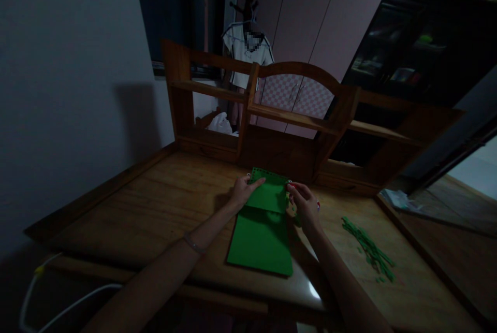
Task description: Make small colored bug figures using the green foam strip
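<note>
Resting on the far end of a green sheet (261, 240), the left hand (243, 190) lies flat with fingers extended across the sheet's folded-over top flap (269, 193), pressing it down. The right hand (305, 204) is at the flap's right edge, fingers curled as if pinching that edge; the dim light hides the exact grip. Both hands are equally close to the flap, one on each side. The sheet lies on a wooden desk (155, 208), directly ahead of the person, its long axis running away from the body, with small punched holes along the far edge. Well apart to the right lies a pile of green strips (368, 250). A wooden shelf unit (272, 115) stands behind. No writing can be read.
</note>
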Demonstrator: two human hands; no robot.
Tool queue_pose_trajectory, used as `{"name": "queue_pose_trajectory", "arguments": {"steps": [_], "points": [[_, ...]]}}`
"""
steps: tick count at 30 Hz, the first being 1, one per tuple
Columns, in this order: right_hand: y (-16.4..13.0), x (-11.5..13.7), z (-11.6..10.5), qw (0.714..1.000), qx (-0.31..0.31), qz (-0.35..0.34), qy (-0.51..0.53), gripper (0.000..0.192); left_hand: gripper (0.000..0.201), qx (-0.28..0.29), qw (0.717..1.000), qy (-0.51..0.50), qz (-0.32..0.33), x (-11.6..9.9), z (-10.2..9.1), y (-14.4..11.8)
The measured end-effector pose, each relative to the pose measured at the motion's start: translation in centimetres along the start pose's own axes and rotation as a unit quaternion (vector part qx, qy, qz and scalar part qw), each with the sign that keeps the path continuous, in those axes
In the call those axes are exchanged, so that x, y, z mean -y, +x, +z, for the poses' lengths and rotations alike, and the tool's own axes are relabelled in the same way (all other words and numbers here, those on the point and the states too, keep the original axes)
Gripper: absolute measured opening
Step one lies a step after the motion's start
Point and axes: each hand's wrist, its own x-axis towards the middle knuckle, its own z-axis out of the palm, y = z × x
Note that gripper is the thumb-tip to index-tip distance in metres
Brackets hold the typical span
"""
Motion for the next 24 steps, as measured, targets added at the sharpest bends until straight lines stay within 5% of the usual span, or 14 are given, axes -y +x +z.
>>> {"name": "queue_pose_trajectory", "arguments": {"steps": [15, 24], "points": [[0.2, -0.2, -0.2, 0.999, 0.009, 0.026, 0.035, 0.032, 0.041, 0.023, 1.000, -0.013, -0.008, -0.1, -0.2, -0.1], [0.3, 0.3, -1.4, 0.997, -0.052, 0.050, 0.005, 0.043, 0.046, -0.049, 0.999, -0.014, -0.017, -0.4, -1.1, 0.5]]}}
